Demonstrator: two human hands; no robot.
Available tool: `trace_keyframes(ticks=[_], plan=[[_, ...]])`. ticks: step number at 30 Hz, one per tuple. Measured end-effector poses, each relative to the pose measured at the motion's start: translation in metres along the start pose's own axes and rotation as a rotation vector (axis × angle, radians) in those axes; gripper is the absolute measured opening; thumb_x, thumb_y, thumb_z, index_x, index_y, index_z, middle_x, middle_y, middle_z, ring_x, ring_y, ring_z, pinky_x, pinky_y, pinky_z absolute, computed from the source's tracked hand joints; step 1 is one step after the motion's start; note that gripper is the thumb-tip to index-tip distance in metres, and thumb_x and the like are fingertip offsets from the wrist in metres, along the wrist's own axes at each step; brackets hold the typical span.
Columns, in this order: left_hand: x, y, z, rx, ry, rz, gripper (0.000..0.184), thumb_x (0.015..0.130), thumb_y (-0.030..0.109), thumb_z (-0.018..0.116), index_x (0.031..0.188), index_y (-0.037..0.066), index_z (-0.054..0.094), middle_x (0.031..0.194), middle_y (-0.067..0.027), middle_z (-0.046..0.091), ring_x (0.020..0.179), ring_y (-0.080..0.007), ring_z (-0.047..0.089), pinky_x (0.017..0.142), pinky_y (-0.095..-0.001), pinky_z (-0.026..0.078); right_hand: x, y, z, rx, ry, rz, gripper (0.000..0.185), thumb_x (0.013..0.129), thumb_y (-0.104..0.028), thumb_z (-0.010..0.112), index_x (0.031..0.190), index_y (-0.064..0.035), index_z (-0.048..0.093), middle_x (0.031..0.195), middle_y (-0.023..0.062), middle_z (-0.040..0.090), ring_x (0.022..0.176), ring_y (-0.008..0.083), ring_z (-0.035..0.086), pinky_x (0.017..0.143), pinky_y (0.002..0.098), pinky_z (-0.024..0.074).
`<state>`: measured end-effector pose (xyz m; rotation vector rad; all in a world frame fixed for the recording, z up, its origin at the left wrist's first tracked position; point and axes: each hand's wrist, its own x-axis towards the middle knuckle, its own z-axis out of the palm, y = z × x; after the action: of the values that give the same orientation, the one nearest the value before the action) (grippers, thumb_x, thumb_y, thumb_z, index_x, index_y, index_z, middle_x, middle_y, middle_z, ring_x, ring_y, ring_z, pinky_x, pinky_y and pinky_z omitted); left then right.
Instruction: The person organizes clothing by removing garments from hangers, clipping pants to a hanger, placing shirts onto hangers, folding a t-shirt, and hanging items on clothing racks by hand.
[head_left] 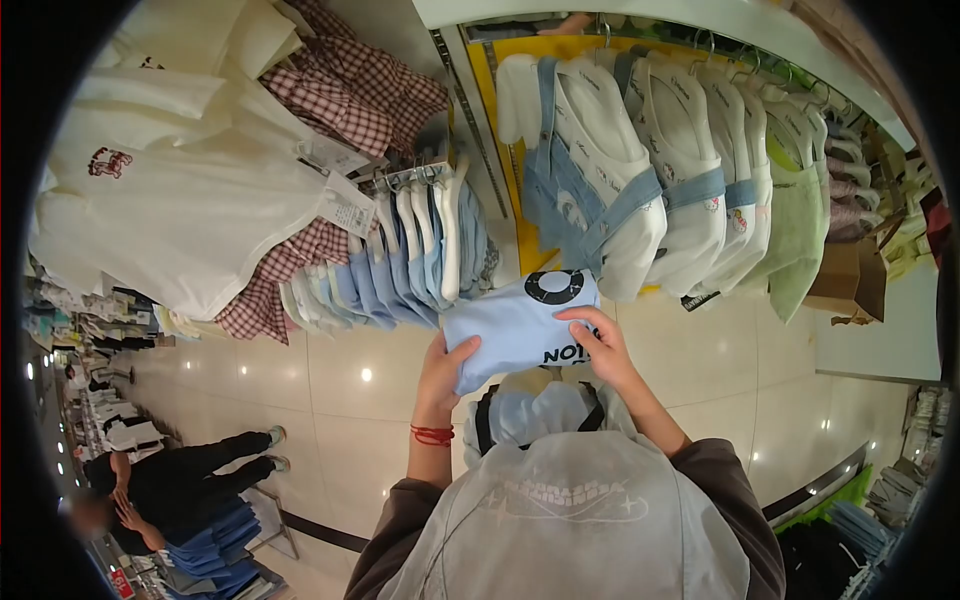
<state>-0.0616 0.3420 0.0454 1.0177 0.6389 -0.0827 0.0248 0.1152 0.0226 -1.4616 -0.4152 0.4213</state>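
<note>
Between my hands is a folded light-blue printed garment (500, 325) with a black ring and black lettering. My left hand (438, 372) grips its left end, thumb on top and fingers mostly hidden underneath; a red cord bracelet circles that wrist. On the right end, my right hand (603, 345) holds it with thumb and fingers near the lettering. Just below the garment, an open bag with dark straps (485, 420) hangs against my front, and more light-blue cloth (540, 412) shows in its mouth.
White tops with denim-blue parts (610, 180) hang on a rack ahead. Blue garments on white hangers (400, 250) and a white shirt (190, 180) are at left. A brown paper bag (845, 275) stands right. Someone in black (190, 480) is by stacked jeans at lower left.
</note>
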Motion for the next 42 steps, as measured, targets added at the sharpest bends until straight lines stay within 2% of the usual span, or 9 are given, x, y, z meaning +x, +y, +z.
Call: trace_keyframes(ticks=[7, 10, 13, 21, 27, 30, 33, 36, 42], plan=[[-0.018, 0.013, -0.019, -0.644, -0.373, 0.007, 0.049, 0.086, 0.02, 0.054, 0.126, -0.004, 0.039, 0.118, -0.0143, 0.052, 0.106, -0.0252, 0.054, 0.089, -0.0348, 0.045, 0.002, -0.048, -0.005, 0.536, 0.072, 0.227, 0.027, 0.085, -0.005, 0.054, 0.111, -0.0016, 0.056, 0.103, 0.0059, 0.059, 0.09, 0.0113, 0.057, 0.078, 0.0235, 0.0465], [-0.008, 0.002, -0.033, -0.734, -0.533, 0.263, 0.05, 0.09, 0.029, 0.046, 0.127, -0.004, 0.038, 0.124, -0.0163, 0.049, 0.113, -0.0272, 0.05, 0.095, -0.0405, 0.041, 0.001, -0.085, -0.003, 0.731, 0.038, 0.327, 0.032, 0.083, -0.003, 0.055, 0.115, -0.0008, 0.054, 0.102, 0.0078, 0.059, 0.086, 0.0112, 0.06, 0.074, 0.0243, 0.0504], [0.033, -0.048, -0.041, -0.209, -0.026, 0.305, 0.06, 0.088, 0.039, 0.045, 0.132, 0.0, 0.032, 0.131, -0.0153, 0.042, 0.119, -0.0279, 0.044, 0.099, -0.0422, 0.036, 0.003, -0.11, 0.002, 0.809, -0.034, 0.427, 0.036, 0.082, -0.002, 0.057, 0.118, 0.0011, 0.051, 0.102, 0.009, 0.06, 0.084, 0.0122, 0.062, 0.074, 0.0259, 0.052], [0.047, -0.072, 0.02, -0.163, -0.245, 0.115, 0.072, 0.086, 0.051, 0.043, 0.138, 0.005, 0.025, 0.138, -0.0132, 0.035, 0.125, -0.0284, 0.038, 0.104, -0.044, 0.03, 0.024, -0.106, -0.021, 0.835, -0.028, 0.557, 0.052, 0.082, -0.005, 0.055, 0.129, 0.0061, 0.035, 0.11, 0.0153, 0.056, 0.091, 0.0181, 0.062, 0.08, 0.0285, 0.0505], [0.017, -0.053, 0.032, -0.92, -0.779, 0.037, 0.077, 0.086, 0.059, 0.038, 0.14, 0.007, 0.022, 0.14, -0.0122, 0.033, 0.128, -0.0284, 0.034, 0.105, -0.0442, 0.028, 0.03, -0.104, -0.043, 0.66, 0.091, 0.532, 0.055, 0.078, 0.001, 0.057, 0.129, 0.0047, 0.036, 0.108, 0.0153, 0.057, 0.09, 0.0199, 0.061, 0.079, 0.0307, 0.0506], [0.018, -0.059, 0.018, -0.743, -0.859, 0.134, 0.07, 0.088, 0.048, 0.048, 0.14, 0.007, 0.025, 0.137, -0.0129, 0.037, 0.126, -0.0279, 0.037, 0.103, -0.0414, 0.031, 0.032, -0.104, -0.044, 0.653, 0.073, 0.534, 0.058, 0.075, 0.005, 0.059, 0.129, 0.005, 0.036, 0.108, 0.0151, 0.057, 0.091, 0.0199, 0.06, 0.08, 0.0304, 0.0495], [0.004, -0.035, 0.026, 0.161, -0.519, 0.285, 0.062, 0.086, 0.035, 0.057, 0.135, 0.006, 0.033, 0.134, -0.0126, 0.039, 0.122, -0.0268, 0.039, 0.101, -0.0377, 0.032, 0.031, -0.099, -0.049, 0.688, 0.033, 0.563, 0.06, 0.073, 0.007, 0.058, 0.128, 0.0057, 0.035, 0.109, 0.0164, 0.056, 0.092, 0.0215, 0.06, 0.08, 0.0313, 0.0503], [-0.003, -0.008, 0.042, 0.271, -0.304, 0.254, 0.057, 0.081, 0.018, 0.064, 0.13, 0.001, 0.038, 0.134, -0.0139, 0.034, 0.122, -0.0248, 0.036, 0.099, -0.0342, 0.031, 0.03, -0.099, -0.053, 0.714, -0.005, 0.588, 0.06, 0.072, 0.008, 0.056, 0.128, 0.0068, 0.034, 0.11, 0.0177, 0.055, 0.095, 0.0227, 0.06, 0.081, 0.032, 0.0507], [-0.01, 0.018, 0.044, 1.125, 0.28, 1.264, 0.057, 0.074, 0.014, 0.069, 0.123, -0.001, 0.044, 0.134, -0.0207, 0.033, 0.124, -0.0393, 0.028, 0.102, -0.0454, 0.025, 0.024, -0.093, -0.056, 0.749, -0.078, 0.619, 0.059, 0.073, 0.007, 0.056, 0.128, 0.008, 0.034, 0.11, 0.0181, 0.055, 0.093, 0.0218, 0.061, 0.081, 0.0309, 0.0509]])
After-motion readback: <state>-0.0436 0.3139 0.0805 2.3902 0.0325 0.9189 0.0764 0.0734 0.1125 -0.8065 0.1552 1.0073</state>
